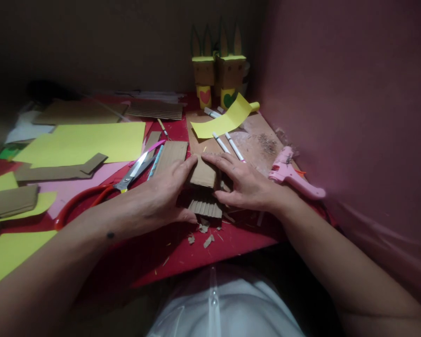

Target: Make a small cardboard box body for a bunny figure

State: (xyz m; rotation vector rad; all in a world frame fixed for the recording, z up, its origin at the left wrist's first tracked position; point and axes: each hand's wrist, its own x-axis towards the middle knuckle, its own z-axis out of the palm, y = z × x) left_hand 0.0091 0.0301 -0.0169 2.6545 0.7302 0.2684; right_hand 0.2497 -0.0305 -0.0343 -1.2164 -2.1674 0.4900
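Observation:
A small brown cardboard box point(204, 173) lies between my hands near the front of the red table. My left hand point(163, 194) grips its left side, fingers along the far corner and thumb low at the near side. From the right, my right hand point(247, 182) holds it with fingertips on the top far edge and thumb near the front corner. A corrugated cardboard strip point(206, 209) sits just below the box, among torn cardboard scraps point(208, 241). Left of the box is a flat cardboard piece point(171, 155), partly covered by my left hand.
Red-handled scissors point(127, 180) lie open by my left forearm. A pink glue gun point(291, 174) rests at right near the wall. White markers point(234, 147) and curled yellow paper point(228, 119) lie beyond. Two rabbit-eared cardboard figures point(204, 72) stand behind. Yellow sheets point(87, 140) cover the left.

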